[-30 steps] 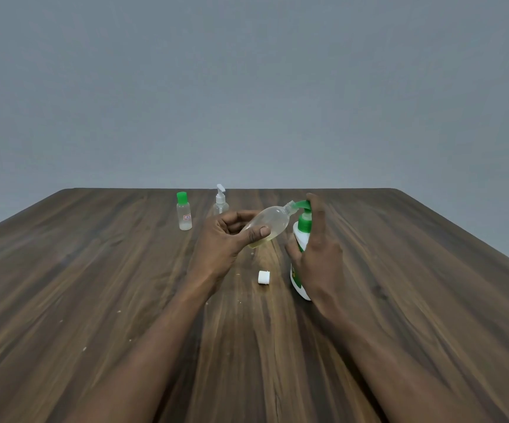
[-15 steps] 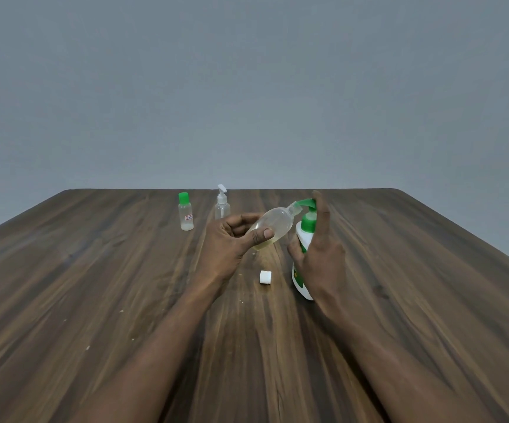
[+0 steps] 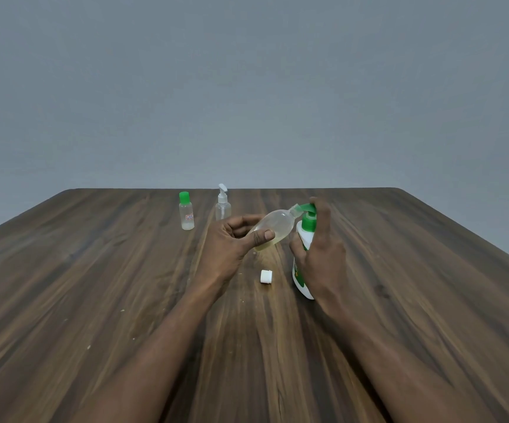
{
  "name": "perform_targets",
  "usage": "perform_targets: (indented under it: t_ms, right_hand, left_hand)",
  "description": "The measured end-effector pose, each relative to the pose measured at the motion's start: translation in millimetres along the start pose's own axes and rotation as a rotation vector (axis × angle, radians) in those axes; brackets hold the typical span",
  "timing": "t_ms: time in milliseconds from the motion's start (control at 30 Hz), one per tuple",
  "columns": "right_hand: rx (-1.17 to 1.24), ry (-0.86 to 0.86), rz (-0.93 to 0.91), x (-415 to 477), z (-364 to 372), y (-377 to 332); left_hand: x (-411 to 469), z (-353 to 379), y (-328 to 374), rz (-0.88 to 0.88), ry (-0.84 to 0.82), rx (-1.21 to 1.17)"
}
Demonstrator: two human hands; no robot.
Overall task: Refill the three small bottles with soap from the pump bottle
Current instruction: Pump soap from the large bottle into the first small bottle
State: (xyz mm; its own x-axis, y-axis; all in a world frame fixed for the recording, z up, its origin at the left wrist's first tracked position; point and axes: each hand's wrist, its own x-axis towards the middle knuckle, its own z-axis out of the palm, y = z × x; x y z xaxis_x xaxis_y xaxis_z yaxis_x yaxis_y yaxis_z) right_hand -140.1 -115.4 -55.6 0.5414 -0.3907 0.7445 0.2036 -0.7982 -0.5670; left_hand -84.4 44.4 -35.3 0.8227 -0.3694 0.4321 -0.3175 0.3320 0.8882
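My left hand (image 3: 232, 242) holds a small clear oval bottle (image 3: 276, 227), uncapped and tilted, its neck at the green spout of the pump bottle (image 3: 303, 239). A little yellowish soap lies in the bottle's lower end. My right hand (image 3: 320, 254) wraps the white pump bottle, index finger on top of the green pump head. The bottle's white cap (image 3: 266, 276) lies on the table between my hands. Farther back stand a small green-capped bottle (image 3: 186, 211) and a small clear bottle with a white pump (image 3: 223, 204).
Everything rests on a dark wooden table (image 3: 94, 285) with rounded far corners. A plain grey wall rises behind it. A few pale specks dot the wood at the near left.
Both hands and the bottles keep nearly the same pose. The pump head appears to sit slightly higher than a second ago.
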Motion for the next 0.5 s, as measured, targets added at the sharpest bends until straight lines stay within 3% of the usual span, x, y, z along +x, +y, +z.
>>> perform_targets:
  t_ms: [500]
  right_hand:
    - [-0.023,-0.001,-0.015,-0.7,-2.4,-3.3]
  left_hand:
    - [1.5,0.7,-2.6,-0.002,0.012,0.004]
